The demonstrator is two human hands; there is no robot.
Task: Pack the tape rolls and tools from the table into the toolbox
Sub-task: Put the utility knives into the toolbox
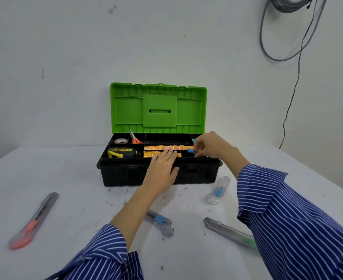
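A black toolbox [122, 174] with an open green lid [158, 108] stands at the back of the table. Its tray holds a clear tape roll [120, 141], orange scissors [135, 139], a yellow tape measure [122, 152] and rows of yellow tape rolls [166, 147]. My left hand [162, 168] lies flat with straight fingers on the box's front rim and the yellow rolls. At the tray's right end, my right hand [209, 145] pinches a small blue-slider cutter [191, 151]. On the table lie an orange cutter [33, 221], two clear blue-slider cutters [160, 221] [218, 191] and a green cutter [231, 233].
The white table meets a white wall just behind the toolbox. Grey cables [283, 27] hang on the wall at the upper right, and a black cord [291, 98] runs down toward the table's far right. Dark specks dot the tabletop in front of the box.
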